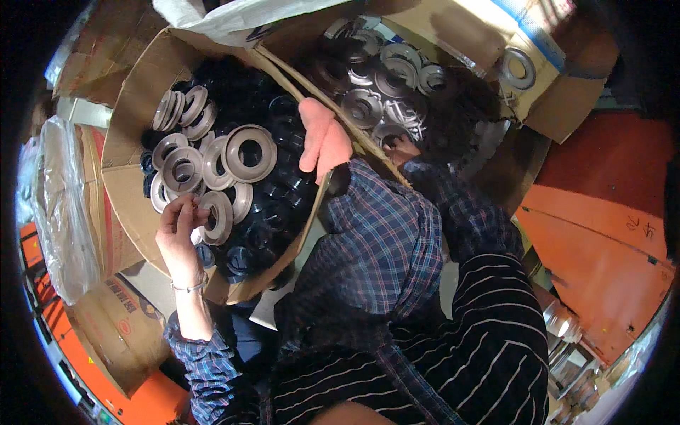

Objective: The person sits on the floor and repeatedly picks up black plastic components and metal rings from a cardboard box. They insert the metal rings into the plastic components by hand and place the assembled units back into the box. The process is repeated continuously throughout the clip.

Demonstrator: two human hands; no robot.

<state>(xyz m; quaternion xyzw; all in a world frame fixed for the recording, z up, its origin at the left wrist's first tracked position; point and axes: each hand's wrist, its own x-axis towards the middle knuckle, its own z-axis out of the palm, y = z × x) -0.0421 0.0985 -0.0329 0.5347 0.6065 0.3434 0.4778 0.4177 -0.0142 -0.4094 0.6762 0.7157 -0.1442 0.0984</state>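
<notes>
An open cardboard box [131, 106] holds many black round parts [273, 212] with several grey metal rings [248, 152] lying on top at its left side. My left hand [178, 237] reaches in from the lower left, and its fingers curl on the rim of one grey ring [216, 216] near the box's front wall. My right hand [322, 138], coming out of a plaid sleeve, lies over the box's right wall [312, 92] and grips its edge, fingers pointing into the box.
A second cardboard box [538, 85] behind the right wall holds more grey rings [397, 71]. A clear plastic bag [57, 212] and printed cartons [117, 326] stand at the left. An orange surface [602, 234] and shiny metal cylinders [567, 340] lie to the right.
</notes>
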